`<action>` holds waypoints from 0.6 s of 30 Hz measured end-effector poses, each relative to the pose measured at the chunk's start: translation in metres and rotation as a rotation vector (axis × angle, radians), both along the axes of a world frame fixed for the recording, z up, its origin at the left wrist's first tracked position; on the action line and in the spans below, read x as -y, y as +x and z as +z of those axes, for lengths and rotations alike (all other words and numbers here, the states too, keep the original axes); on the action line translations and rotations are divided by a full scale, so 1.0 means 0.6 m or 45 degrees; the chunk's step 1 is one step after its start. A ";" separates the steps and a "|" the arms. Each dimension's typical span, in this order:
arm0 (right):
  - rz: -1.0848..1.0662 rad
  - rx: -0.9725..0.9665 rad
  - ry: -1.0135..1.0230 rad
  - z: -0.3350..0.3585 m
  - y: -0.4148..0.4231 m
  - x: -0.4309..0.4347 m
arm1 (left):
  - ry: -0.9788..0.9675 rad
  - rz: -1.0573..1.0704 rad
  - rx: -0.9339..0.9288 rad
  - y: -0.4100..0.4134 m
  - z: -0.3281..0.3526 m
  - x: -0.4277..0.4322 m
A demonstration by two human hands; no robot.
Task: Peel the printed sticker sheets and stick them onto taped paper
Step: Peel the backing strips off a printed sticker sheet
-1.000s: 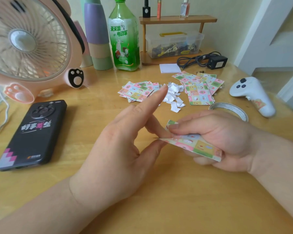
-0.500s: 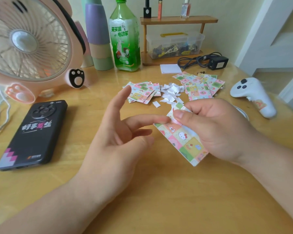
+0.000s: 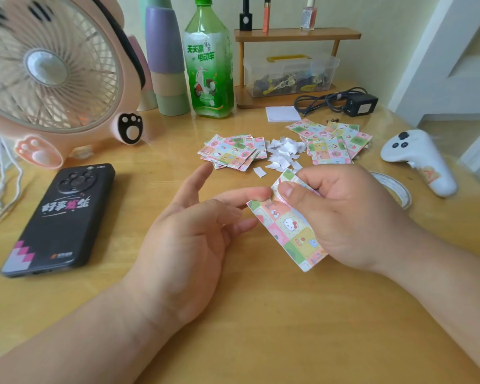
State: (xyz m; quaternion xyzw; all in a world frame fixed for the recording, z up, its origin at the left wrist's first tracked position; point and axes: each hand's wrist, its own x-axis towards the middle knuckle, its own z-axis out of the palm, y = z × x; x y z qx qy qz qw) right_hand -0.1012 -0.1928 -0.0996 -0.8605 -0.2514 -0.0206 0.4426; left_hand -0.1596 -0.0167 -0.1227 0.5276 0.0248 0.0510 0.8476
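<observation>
Sticker sheet (image 3: 288, 228), a thin rectangle printed with pastel cartoon squares, is held tilted above the smooth wooden tabletop (image 3: 261, 314), well in front of the green plastic bottle (image 3: 209, 79). The right hand (image 3: 349, 217) grips it, thumb curled over its upper end. The left hand (image 3: 186, 245) is loose, index finger raised, middle fingertip touching the sheet's top corner. Right of the bottle, a clear plastic box (image 3: 288, 74) holds small dark pieces, too blurred to name. Between bottle and held sheet lie a fanned pile of sheets (image 3: 230, 155), torn white paper scraps (image 3: 281, 153) and a second pile (image 3: 330, 145).
</observation>
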 end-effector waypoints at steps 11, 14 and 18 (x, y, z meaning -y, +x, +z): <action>0.028 -0.095 -0.002 -0.003 0.002 0.002 | 0.210 0.019 0.139 0.002 -0.012 -0.009; 0.034 -0.197 0.056 -0.002 0.002 0.002 | 0.506 0.032 0.342 -0.001 -0.012 -0.011; 0.061 -0.243 0.089 0.000 0.001 0.003 | 0.805 0.058 0.471 0.000 -0.015 -0.013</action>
